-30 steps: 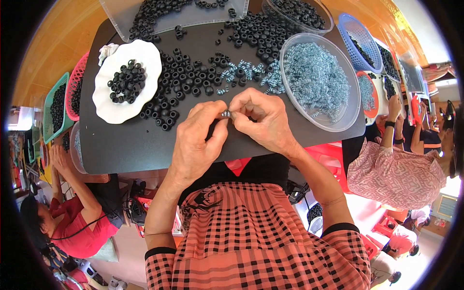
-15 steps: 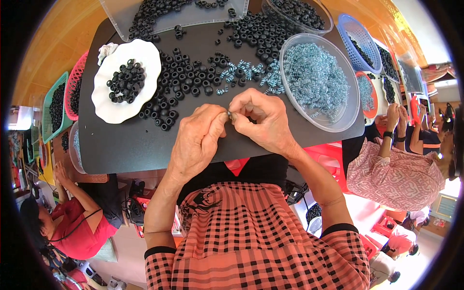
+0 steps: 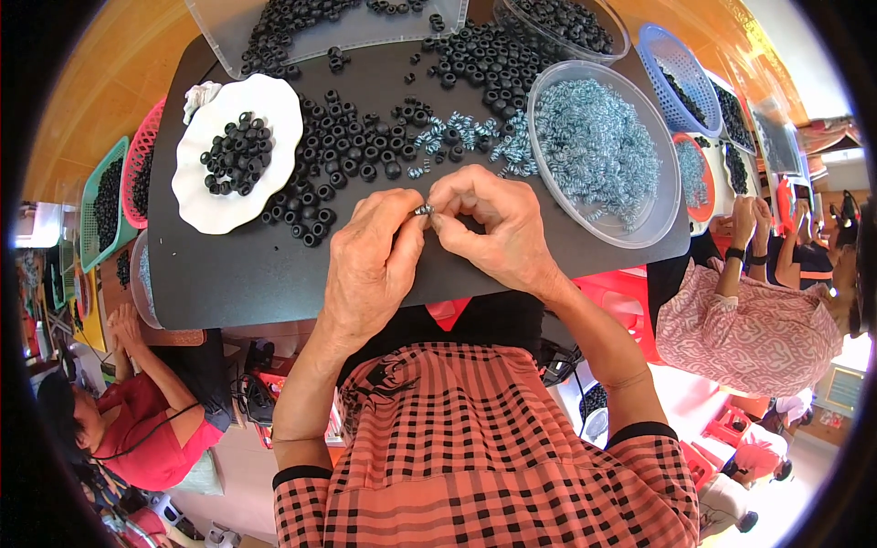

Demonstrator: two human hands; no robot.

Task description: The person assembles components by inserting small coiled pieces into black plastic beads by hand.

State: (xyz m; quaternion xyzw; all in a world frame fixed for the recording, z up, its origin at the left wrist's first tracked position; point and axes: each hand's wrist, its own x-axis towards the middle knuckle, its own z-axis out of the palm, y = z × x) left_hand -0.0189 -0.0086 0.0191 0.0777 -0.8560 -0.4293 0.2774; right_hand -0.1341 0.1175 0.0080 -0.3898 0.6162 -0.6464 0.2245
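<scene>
A small metal spring point(image 3: 423, 210) shows between my fingertips over the near part of the dark table point(image 3: 247, 283). My left hand point(image 3: 373, 265) is closed, with thumb and forefinger pinching the spring. From the other side, my right hand point(image 3: 498, 228) pinches at it too, its fingers curled. Whether a black piece is also inside the fingers is hidden. Just beyond the hands lie loose springs point(image 3: 457, 132) and many round black pieces with holes point(image 3: 352, 151). More springs fill a clear round tub point(image 3: 671, 173) at the right.
A white wavy-rimmed plate point(image 3: 219, 215) at the left holds black pieces. A clear bin point(image 3: 448, 23) and a clear bowl point(image 3: 626, 46) of black pieces stand at the back. People sit at both sides, one in a red shirt point(image 3: 155, 416), another in a patterned top point(image 3: 744, 333).
My fingertips have parted slightly, and more of the spring shows between them. The left hand has shifted a little to the left.
</scene>
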